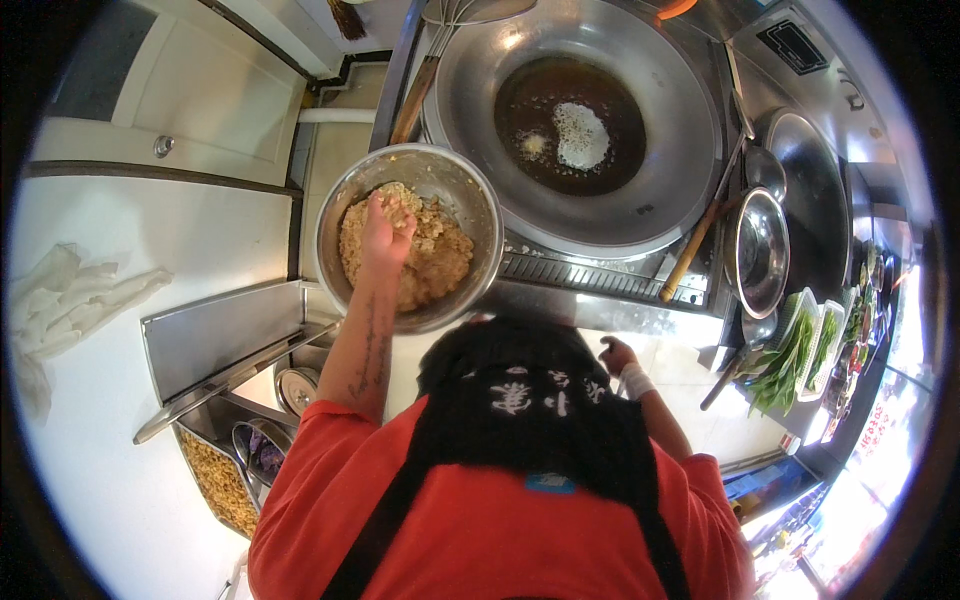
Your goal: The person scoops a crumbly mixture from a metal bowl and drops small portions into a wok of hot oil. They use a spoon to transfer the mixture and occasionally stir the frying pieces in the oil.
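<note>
My left hand [387, 240] is inside a steel mixing bowl [488, 215], its fingers curled round a clump of pale, lumpy mixture [398, 203]. More of the same mixture, beige and moist, fills the bowl's bottom. The clump's exact ingredients cannot be made out. My right hand [620, 356], with a white band at the wrist, is beside the dark apron [520, 390]. Its fingers are loosely bent and slightly apart, with nothing visible in them. Beyond the bowl, a large wok [470, 110] holds dark oil with a patch of white foam [582, 136] and a small pale piece [532, 145].
A wire strainer's wooden handle [413, 100] rests at the wok's left rim. On its right lie a wooden-handled utensil [690, 250], a steel bowl [760, 255] and a second wok [815, 190]. Green vegetables [790, 360] sit in white baskets. Left is a tray of yellowish food [215, 480].
</note>
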`<state>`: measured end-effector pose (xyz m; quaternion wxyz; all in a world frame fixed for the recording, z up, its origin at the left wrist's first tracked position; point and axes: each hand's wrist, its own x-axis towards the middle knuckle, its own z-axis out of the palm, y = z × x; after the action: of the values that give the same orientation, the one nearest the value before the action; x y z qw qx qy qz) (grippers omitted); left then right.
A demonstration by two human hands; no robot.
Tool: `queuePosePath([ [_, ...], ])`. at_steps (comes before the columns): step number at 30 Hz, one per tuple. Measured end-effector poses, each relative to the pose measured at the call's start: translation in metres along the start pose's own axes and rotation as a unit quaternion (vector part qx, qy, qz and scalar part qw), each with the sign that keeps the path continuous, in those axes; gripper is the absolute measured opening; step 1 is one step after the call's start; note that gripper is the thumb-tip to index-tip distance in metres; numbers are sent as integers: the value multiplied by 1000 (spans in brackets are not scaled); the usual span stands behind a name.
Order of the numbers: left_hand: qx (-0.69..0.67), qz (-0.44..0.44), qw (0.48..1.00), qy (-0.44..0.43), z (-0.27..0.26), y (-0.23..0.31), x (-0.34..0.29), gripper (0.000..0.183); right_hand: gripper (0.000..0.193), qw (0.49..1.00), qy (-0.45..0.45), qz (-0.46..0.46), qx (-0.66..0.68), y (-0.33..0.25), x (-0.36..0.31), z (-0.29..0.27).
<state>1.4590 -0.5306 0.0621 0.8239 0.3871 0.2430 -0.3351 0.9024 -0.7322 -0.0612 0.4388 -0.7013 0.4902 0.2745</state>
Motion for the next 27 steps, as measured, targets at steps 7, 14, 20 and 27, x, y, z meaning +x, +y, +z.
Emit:
queuePosePath([
  [7, -96, -90, 981, -140, 25, 13, -21, 29, 43, 1000, 7, 8, -9, -8, -6, -5],
  [14, -55, -83, 989, -111, 50, -12, -9, 41, 43, 999, -24, 21, 28, 6, -6, -9],
  [20, -74, -209, 946, -238, 84, -47, 28, 43, 41, 999, 5, -4, 37, 40, -2, -6],
  [27, 129, -66, 979, -141, 177, -129, 53, 22, 43, 996, -15, 43, 72, 71, 2, -23],
])
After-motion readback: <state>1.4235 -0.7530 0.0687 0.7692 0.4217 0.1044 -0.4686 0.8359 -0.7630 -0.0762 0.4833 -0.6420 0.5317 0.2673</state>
